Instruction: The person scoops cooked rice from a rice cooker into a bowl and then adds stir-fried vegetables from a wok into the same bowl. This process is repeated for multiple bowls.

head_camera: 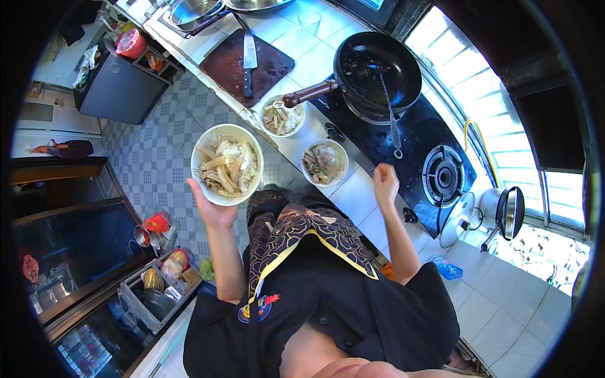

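My left hand (pixel 218 215) holds a white bowl (pixel 194 163) up over the floor, with the thumb along its side. In that bowl lie white rice (pixel 248 165) and a stir-fry of meat and pale strips (pixel 222 176). My right hand (pixel 386 182) is over the counter's edge beside the gas stove, its fingers curled in with nothing seen in them. Between my hands, a second bowl (pixel 346 163) of rice and meat stands on the tiled counter. A third bowl (pixel 301 126), filled likewise, sits behind it, partly under the wok's wooden handle (pixel 309 93).
A black wok (pixel 352 71) with a metal spatula (pixel 393 130) rests on the stove (pixel 416 160). A kitchen knife (pixel 249 61) lies on a dark cutting board (pixel 222 66). A glass lid (pixel 457 219) and a saucepan (pixel 491 212) stand right of the free burner (pixel 443 176).
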Motion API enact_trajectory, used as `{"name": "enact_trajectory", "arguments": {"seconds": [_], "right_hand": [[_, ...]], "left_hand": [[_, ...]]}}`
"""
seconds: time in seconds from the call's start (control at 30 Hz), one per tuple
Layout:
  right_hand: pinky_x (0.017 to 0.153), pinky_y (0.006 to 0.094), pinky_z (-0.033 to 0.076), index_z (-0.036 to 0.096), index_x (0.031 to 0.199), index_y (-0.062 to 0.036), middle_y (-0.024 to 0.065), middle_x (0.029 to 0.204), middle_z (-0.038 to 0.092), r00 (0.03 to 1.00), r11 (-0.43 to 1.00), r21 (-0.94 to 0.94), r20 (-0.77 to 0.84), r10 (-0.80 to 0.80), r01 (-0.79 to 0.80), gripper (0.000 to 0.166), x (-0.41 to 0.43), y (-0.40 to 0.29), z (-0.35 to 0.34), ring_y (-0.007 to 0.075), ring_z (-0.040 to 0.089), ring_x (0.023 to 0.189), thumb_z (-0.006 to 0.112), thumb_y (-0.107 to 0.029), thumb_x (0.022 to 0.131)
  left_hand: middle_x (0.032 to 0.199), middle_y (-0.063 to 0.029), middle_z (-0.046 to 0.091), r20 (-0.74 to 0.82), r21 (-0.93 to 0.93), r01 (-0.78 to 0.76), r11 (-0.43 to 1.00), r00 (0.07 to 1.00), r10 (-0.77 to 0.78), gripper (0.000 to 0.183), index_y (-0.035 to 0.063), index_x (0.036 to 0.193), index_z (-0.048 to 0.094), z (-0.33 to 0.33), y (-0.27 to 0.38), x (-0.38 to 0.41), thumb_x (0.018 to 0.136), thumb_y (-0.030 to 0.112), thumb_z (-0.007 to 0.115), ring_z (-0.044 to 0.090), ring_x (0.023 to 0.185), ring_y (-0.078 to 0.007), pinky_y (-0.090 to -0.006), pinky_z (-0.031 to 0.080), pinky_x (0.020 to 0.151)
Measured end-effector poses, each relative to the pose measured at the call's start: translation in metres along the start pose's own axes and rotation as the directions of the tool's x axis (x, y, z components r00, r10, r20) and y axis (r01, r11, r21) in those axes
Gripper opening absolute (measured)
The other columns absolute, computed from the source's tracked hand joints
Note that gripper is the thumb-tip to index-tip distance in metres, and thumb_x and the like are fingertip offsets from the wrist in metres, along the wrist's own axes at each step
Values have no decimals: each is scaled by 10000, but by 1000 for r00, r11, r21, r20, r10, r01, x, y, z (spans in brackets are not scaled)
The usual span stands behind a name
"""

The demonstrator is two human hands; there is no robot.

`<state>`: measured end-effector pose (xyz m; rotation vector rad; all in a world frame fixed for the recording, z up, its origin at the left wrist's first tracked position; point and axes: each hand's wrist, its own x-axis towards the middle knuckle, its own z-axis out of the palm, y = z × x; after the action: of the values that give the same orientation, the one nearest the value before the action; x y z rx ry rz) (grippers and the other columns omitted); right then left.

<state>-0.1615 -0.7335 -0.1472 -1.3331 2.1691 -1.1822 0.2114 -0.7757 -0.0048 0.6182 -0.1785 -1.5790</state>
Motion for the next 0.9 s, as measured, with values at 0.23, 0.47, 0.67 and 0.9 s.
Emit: {"name": "enact_trajectory", "arguments": {"seconds": [0.23,0.47,0.67,0.9], "right_hand": [[489,223,455,560,885,0,84,746,598,731,649,383,533,426,-657,270,-89,-58,44,127,570,580,452,-247,884],[535,231,461,523,1061,-39,70,894,593,711,361,615,558,428,-701,530,-142,-141,52,119,577,702,283,-484,905],[680,265,466,453,1168,-63,51,1051,565,699,283,725,366,615,-628,687,-189,-136,4,136,557,904,187,-613,854],[763,340,444,434,1192,-41,79,1091,527,654,322,828,70,753,-458,610,-113,-59,-32,170,532,924,299,-545,875]], "left_hand": [[1296,-113,380,87,203,295,934,944,-317,623,53,1302,286,-35,9,20,876,504,335,389,1175,-255,-401,318,990],[1324,-125,351,-44,482,750,454,538,-842,700,56,1309,289,-56,-13,15,836,567,354,369,1196,-276,-421,301,1000],[1293,-122,385,-88,618,774,135,239,-967,647,51,1295,282,-35,-75,10,869,537,268,426,1156,-254,-401,398,935],[1220,-87,455,13,734,635,239,339,-941,603,91,1248,353,3,-222,37,844,539,358,499,1077,-235,-410,477,832]]}}
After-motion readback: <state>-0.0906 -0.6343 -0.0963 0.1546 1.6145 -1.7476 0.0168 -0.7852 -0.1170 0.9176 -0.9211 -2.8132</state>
